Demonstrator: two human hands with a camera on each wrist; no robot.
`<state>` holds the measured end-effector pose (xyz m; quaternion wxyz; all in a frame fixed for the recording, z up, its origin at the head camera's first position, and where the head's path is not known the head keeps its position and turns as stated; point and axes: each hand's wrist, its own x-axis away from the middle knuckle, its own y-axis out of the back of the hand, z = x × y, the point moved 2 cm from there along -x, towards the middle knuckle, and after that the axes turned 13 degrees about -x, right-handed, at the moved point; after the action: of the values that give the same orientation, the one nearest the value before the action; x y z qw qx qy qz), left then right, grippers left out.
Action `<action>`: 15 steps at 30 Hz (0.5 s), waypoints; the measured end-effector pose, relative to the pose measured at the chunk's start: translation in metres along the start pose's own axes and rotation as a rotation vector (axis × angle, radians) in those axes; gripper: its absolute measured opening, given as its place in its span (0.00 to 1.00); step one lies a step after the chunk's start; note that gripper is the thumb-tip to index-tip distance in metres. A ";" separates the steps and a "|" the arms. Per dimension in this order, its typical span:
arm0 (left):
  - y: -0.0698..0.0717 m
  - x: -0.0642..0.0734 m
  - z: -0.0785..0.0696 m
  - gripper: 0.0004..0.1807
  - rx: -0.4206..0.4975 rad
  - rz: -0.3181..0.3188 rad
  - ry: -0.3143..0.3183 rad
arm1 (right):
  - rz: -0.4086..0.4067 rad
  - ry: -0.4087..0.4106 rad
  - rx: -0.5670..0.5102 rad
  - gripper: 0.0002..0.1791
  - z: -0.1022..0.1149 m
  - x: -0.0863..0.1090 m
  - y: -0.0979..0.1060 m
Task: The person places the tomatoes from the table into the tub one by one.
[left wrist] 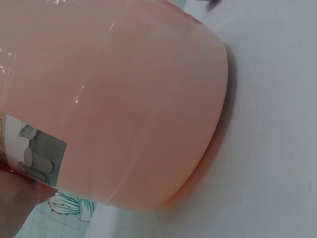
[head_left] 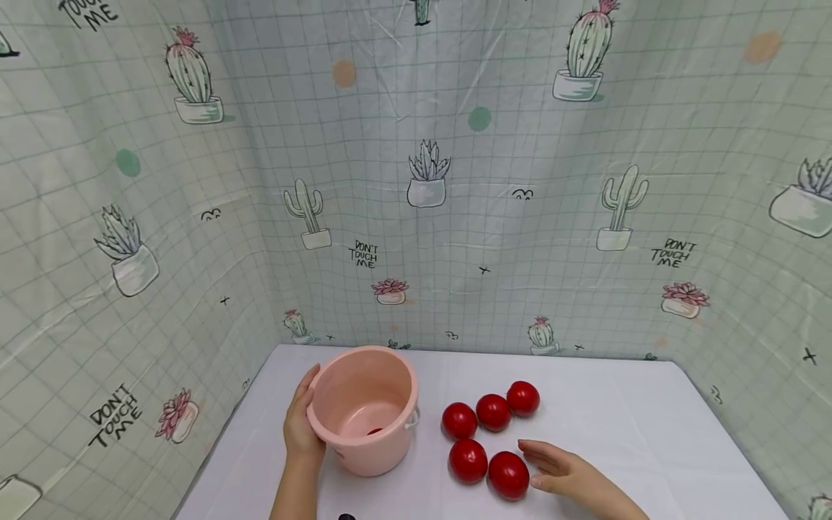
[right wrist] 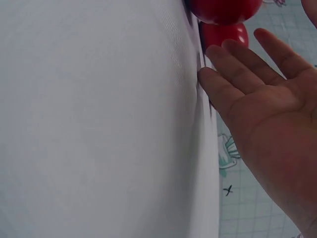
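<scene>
A pink bucket point(head_left: 396, 451) stands on the white-covered table with its mouth up, and a bit of something red point(head_left: 375, 432) shows at its bottom. My left hand point(head_left: 302, 426) holds the bucket's left side, fingers along the outer wall just under the rim. A printed label point(left wrist: 37, 151) is on the wall near that hand in the left wrist view. To the right of the bucket lie several shiny red balls point(head_left: 468, 461). Beside the nearest right one point(head_left: 508, 475) is my right hand point(head_left: 562, 473), fingers extended, thumb apart, holding nothing.
The white tabletop point(head_left: 624, 412) stretches to the right of the balls. A cactus-patterned cloth point(head_left: 455, 238) hangs behind and along both sides. A white handle joint point(head_left: 412, 419) sticks out from the bucket's right side. A small black object point(head_left: 347, 516) shows at the bottom edge.
</scene>
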<state>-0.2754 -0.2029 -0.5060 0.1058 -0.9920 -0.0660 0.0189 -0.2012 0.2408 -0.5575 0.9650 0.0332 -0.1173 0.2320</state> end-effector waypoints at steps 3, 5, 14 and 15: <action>-0.004 -0.002 0.002 0.27 -0.020 0.007 -0.004 | 0.013 0.011 0.012 0.36 -0.001 -0.001 -0.002; -0.007 -0.003 0.003 0.27 -0.023 0.007 -0.003 | 0.014 0.012 0.016 0.36 -0.002 -0.002 -0.003; -0.012 -0.009 0.006 0.27 -0.006 0.010 0.002 | -0.046 -0.019 0.075 0.40 -0.003 -0.004 -0.011; -0.012 -0.010 0.006 0.27 -0.006 0.010 0.003 | -0.052 -0.020 0.087 0.40 -0.003 -0.005 -0.011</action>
<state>-0.2868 -0.1912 -0.5094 0.1029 -0.9927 -0.0610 0.0175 -0.1994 0.2291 -0.5615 0.9672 0.0803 -0.1157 0.2115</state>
